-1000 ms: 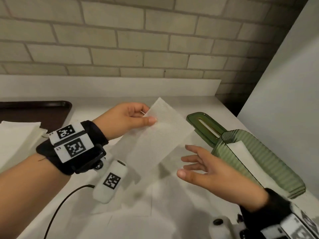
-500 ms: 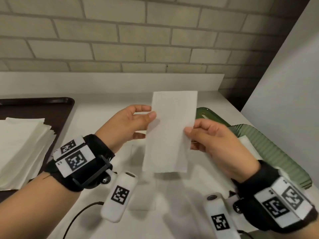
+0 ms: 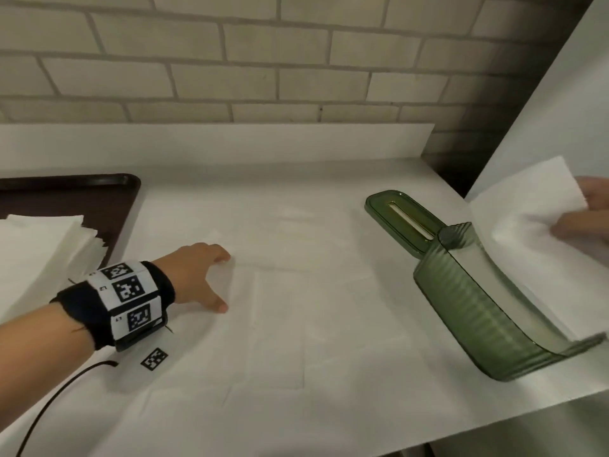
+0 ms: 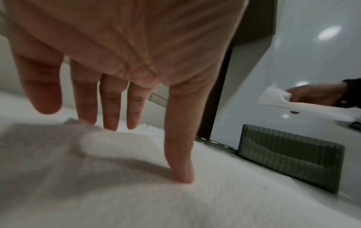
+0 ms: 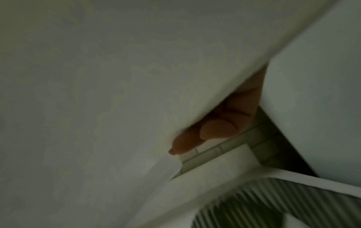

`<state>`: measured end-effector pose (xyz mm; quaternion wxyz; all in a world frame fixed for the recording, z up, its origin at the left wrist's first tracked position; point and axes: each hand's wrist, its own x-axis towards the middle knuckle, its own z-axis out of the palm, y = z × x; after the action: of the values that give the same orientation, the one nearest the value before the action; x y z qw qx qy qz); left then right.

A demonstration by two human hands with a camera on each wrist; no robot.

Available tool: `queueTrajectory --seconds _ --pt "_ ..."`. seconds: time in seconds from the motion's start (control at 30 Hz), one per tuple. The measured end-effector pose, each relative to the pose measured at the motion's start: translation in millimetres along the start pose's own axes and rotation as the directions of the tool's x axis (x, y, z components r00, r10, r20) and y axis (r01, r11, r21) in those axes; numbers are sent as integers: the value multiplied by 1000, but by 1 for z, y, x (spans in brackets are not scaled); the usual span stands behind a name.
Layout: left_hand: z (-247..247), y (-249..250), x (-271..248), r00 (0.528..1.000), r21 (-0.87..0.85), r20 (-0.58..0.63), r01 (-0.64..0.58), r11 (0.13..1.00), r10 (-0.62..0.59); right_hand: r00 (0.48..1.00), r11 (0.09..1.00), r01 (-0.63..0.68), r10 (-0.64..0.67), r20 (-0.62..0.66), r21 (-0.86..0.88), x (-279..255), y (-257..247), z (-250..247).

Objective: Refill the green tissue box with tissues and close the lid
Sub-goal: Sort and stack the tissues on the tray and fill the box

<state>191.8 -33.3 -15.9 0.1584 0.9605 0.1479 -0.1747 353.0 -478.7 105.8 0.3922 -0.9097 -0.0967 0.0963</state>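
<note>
Currently: right hand [image 3: 593,212] pinches a thin, limp white tissue [image 3: 527,232] above the green tissue box [image 3: 478,311], likely to lower it in | box: ribbed translucent plastic, slotted lid [image 3: 400,219] swung open behind (tissues already inside) | left hand [image 3: 197,278] spread flat, fingertips on flat tissues on the counter [image 3: 296,179], probably reaching for one.

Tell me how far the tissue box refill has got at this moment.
Partly done: the green tissue box is open with white tissue already inside. In hand: the right hand holds a tissue above it; the left hand rests spread on a tissue on the table. Left: the stack and the lid, not closed.
</note>
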Motion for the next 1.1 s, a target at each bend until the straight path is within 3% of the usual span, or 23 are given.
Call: queueTrajectory --seconds 0.17,0.33,0.43,0.6,0.77,0.93,1.03,1.1 --pt "-3 0 12 998 65 16 57 996 -58 956 947 -286 273 104 146 8 31 -1" --pt "-3 -5 13 993 41 -118 6 999 -1 933 924 -343 314 175 171 11 38 4" --pt "-8 -1 8 979 6 -205 0 1000 1 925 934 -338 307 226 113 14 41 4" --pt "-17 6 -4 956 -92 -293 -23 995 -5 940 947 -279 237 244 157 12 36 11" --pt "-19 20 -12 954 -202 -301 -68 977 4 926 939 -285 219 306 192 15 42 16" --pt "-18 41 -19 962 -384 -274 -100 918 -10 883 962 -274 246 400 13 13 51 19" --pt "-18 47 -20 957 -453 -286 -175 874 43 860 975 -191 220 460 -110 11 53 22" --pt "-20 53 -22 952 -489 -297 -215 845 70 859 960 -64 192 475 -273 9 53 23"
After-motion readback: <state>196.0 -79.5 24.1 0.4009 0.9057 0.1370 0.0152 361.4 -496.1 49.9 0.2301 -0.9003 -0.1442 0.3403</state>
